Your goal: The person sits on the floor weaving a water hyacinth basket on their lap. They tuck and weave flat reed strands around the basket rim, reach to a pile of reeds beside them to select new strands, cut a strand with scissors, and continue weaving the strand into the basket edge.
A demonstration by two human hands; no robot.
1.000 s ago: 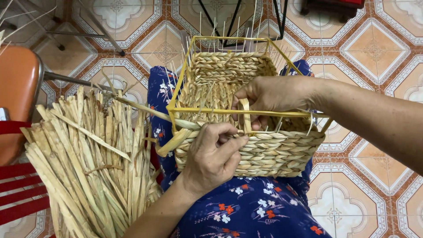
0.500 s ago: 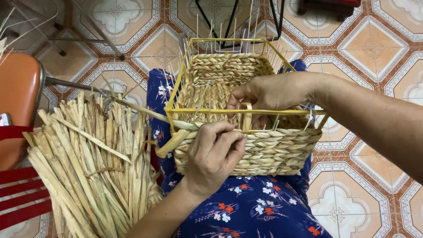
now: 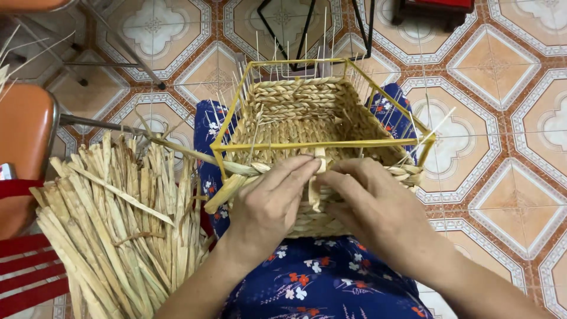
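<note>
Resting on the lap, the woven basket in its yellow wire frame sits btwn both hands at the near wall. Left hand & right hand meet at the rim, fingertips pinching a pale straw strand hanging down the wall. Bundle of dried straw lies just left, w/ orange chair beyond.

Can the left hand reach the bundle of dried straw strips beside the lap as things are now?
Probably yes. The left hand rests on the front of the woven basket, and the bundle of straw strips lies just to its left, uncovered, with nothing between them.
</note>
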